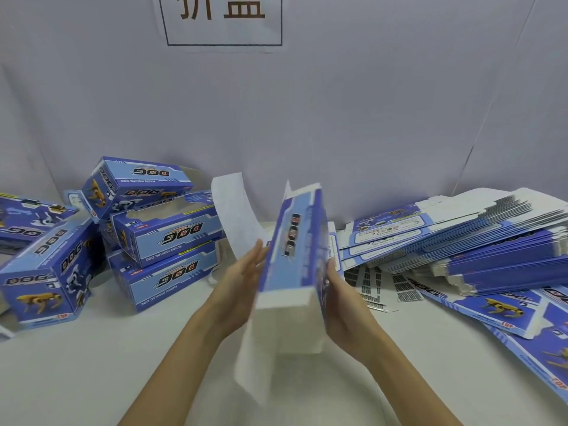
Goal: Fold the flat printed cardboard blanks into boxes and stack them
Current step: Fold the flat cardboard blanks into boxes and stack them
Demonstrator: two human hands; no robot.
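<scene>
You hold a half-formed blank upright over the table, between your hands. Your left hand presses flat, fingers straight, on its left face; your right hand curls round its right edge. White flaps hang loose at top and bottom. Folded boxes crowd the left, the flat stack the right; bare table lies near you.

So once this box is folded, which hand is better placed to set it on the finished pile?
Probably the left hand: the folded boxes lie on its side of the half-folded blank, while the right hand faces the flat blanks.
</scene>
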